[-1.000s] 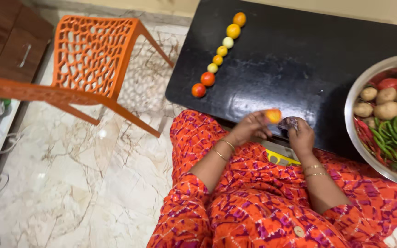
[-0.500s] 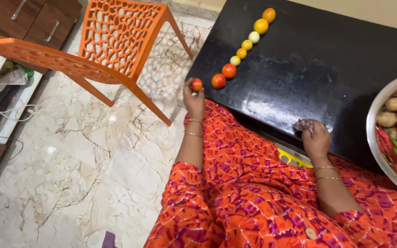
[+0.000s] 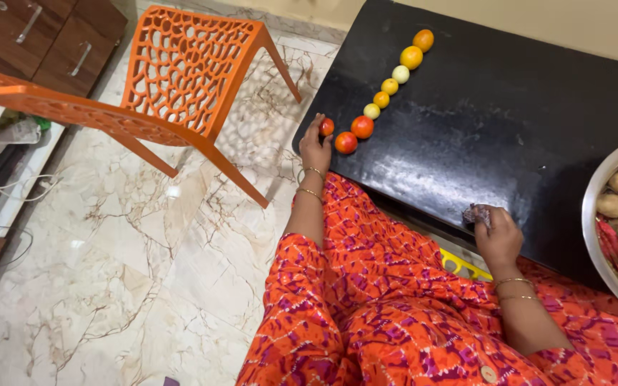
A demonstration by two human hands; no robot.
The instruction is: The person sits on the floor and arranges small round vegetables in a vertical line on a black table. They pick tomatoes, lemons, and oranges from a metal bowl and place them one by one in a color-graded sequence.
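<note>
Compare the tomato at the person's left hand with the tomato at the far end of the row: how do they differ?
The tomato at the left hand is red; the far-end tomato is orange. The near one looks smaller. The left hand has its fingers on the near one at the black table corner, while the far one lies untouched. Both are round and lie in one diagonal row.

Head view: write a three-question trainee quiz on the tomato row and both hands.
1. True or false: the left hand holds a small red tomato at the near end of the tomato row on the black table.
2. What does the right hand grip? A) potato B) crumpled cloth C) chilli
3. Which container sits at the table's right edge?

Key: 1 true; 2 B; 3 the steel bowl of vegetables.
</note>
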